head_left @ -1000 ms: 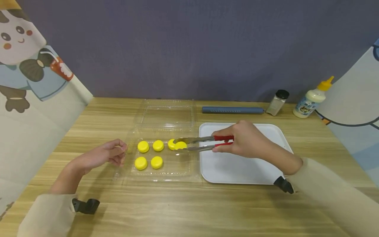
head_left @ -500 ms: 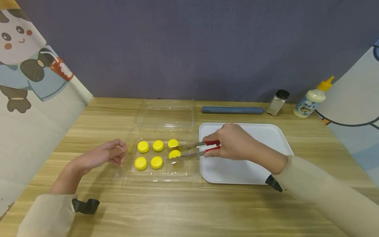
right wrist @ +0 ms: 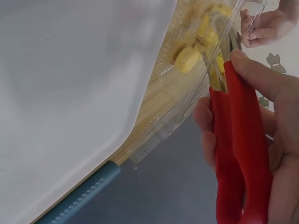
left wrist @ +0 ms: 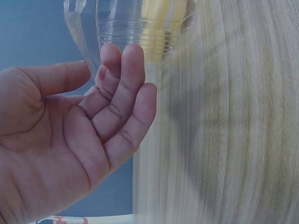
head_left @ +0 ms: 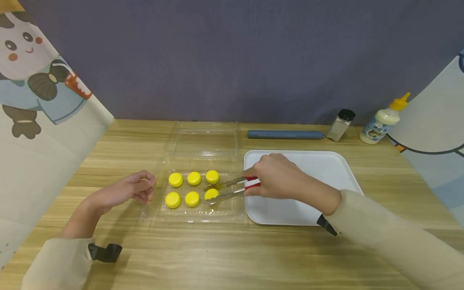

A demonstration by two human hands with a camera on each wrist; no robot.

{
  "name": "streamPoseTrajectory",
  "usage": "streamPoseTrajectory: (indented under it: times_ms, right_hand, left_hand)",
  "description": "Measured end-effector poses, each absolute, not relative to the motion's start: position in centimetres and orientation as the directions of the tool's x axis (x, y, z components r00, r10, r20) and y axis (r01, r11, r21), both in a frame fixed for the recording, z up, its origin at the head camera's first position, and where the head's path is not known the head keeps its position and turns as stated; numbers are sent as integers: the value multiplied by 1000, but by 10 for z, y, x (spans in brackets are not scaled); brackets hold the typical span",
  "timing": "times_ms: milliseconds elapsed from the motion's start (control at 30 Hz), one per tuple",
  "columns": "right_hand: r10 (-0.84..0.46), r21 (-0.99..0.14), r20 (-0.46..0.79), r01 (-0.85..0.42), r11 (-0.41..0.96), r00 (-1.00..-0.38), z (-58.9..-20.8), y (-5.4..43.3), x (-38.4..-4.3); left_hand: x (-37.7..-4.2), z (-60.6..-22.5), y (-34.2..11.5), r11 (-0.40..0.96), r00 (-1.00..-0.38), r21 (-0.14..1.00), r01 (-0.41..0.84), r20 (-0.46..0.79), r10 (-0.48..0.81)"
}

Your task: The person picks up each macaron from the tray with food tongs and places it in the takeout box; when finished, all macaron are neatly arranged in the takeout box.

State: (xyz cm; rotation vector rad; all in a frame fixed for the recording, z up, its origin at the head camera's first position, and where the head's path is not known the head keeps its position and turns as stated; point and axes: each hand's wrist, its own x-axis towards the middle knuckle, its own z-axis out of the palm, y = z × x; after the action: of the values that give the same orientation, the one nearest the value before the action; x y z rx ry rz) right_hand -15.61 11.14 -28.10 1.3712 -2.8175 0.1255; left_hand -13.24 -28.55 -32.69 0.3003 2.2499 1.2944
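A hinged clear plastic box (head_left: 221, 211) lies with its lid (head_left: 206, 141) folded back. Inside, several yellow macarons (head_left: 172, 199) stand in two rows. My left hand (head_left: 132, 187) pinches the box's left edge between thumb and forefinger; the left wrist view shows the plastic rim at the thumb tip. In my right hand (head_left: 279, 177) I grip metal tongs (head_left: 232, 182) by their red handles (right wrist: 247, 144). Their tips lie either side of the front right macaron (head_left: 211, 194), which sits low in the box. Whether they squeeze it I cannot tell.
A white tray (head_left: 308, 213) lies right of the box, under my right forearm. Behind it are a blue-grey rod (head_left: 286, 134), a black-capped jar (head_left: 340, 127) and a yellow-tipped squeeze bottle (head_left: 380, 123). A dark partition (head_left: 232, 60) closes off the back.
My right hand has moved left and toward me with the tongs. The macaron at their tips went from beside the back right one to the front row's right end. The left hand stayed put.
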Motion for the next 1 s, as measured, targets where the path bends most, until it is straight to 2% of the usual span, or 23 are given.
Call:
streamPoseTrajectory:
  times_ms: [233, 1000]
  right_hand:
    - [-779, -32, -3, -778, 627, -627, -278, 104, -153]
    - [-799, -28, 21, -800, 600, -601, -270, 110, -157]
  left_hand:
    - [-133, -327, -286, 516, -837, 854, -66, -328, 437]
    - [-133, -326, -285, 515, -838, 855, -69, -329, 435]
